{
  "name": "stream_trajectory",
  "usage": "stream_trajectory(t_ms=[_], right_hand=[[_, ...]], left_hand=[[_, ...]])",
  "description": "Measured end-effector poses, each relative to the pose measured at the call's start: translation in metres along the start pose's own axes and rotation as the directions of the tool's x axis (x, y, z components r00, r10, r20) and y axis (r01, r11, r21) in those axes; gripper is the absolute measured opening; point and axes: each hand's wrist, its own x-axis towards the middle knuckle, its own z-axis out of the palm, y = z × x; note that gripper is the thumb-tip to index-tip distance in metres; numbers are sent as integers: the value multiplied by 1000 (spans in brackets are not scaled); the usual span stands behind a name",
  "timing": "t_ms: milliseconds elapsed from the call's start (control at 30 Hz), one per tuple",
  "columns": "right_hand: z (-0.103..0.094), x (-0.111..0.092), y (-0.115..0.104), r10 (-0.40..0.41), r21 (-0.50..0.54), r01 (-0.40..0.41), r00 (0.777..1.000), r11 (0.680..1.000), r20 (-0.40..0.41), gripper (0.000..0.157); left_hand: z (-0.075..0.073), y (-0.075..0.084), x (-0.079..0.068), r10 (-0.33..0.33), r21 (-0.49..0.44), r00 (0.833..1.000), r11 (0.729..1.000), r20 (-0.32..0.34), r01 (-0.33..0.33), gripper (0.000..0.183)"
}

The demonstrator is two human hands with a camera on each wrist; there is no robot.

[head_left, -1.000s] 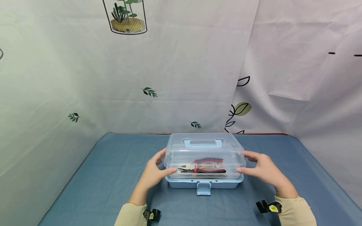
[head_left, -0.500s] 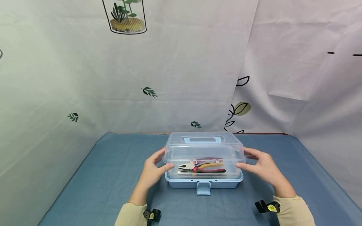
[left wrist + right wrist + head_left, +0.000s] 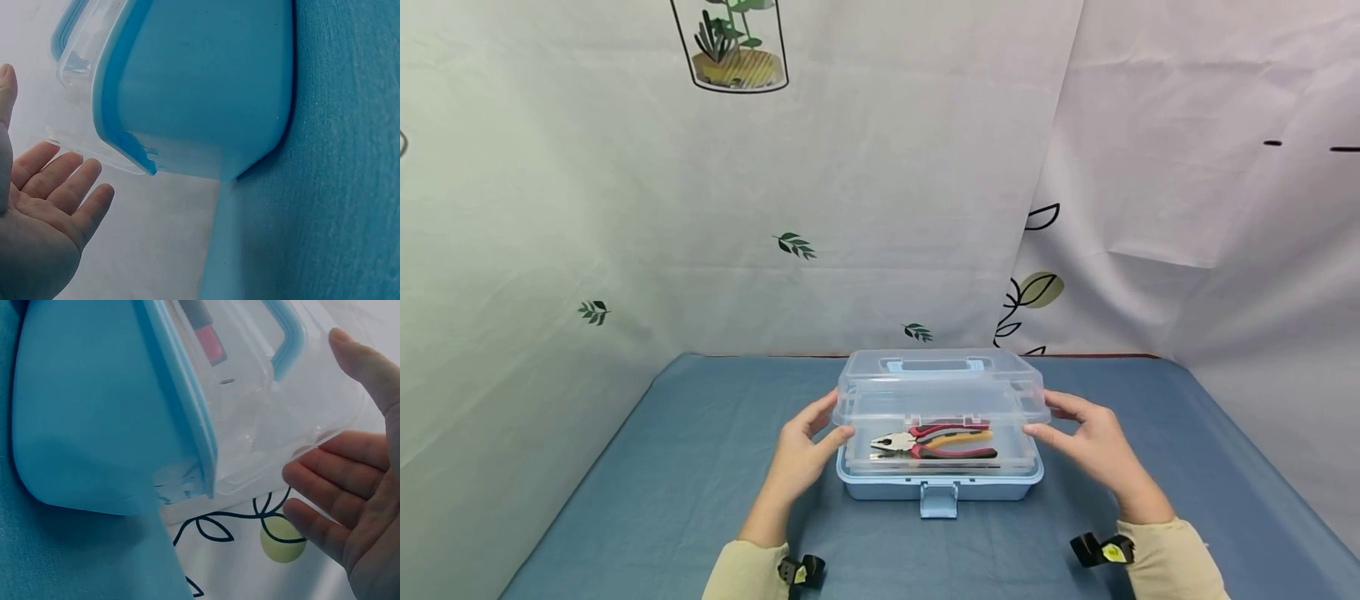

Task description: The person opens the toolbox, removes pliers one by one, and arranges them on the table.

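A toolbox with a light blue base [image 3: 887, 491] stands on the blue cloth, its clear lid [image 3: 940, 400] raised at the front and tilted back. My left hand [image 3: 801, 458] holds the lid's left side, thumb at the front corner and fingers along the side. On the opposite side my right hand [image 3: 1101, 450] holds the lid the same way; in the right wrist view its fingers lie beneath the lid's edge. Inside, pliers [image 3: 893, 442] with red and black handles lie beside a yellow-and-black handle [image 3: 958, 438]. The toolbox's lower contents are hidden.
The blue cloth [image 3: 722, 433] spreads around the toolbox. A white printed curtain [image 3: 880, 208] hangs behind and at both sides. The blue front latch [image 3: 938, 500] hangs down, unfastened. A light blue carrying handle [image 3: 934, 367] sits on the lid.
Both hands have raised the lid's front edge and tipped it backward. More of the pliers and the yellow handle shows beneath the edge. The base has stayed in place.
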Motion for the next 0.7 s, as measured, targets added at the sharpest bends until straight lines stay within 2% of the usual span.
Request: stream_trajectory(t_ms=[233,600,700], right_hand=[[8,2,6,-86,-10,86,990,996,-114,47],[16,2,6,-147,-68,136,968,988,-203,43],[18,2,5,-176,-96,158,957,983,-229,42]], left_hand=[[0,2,1,17,-15,1000,1000,-8,-17,53],[6,2,5,41,8,996,999,-75,-40,45],[6,3,6,61,49,994,997,-90,-57,42]])
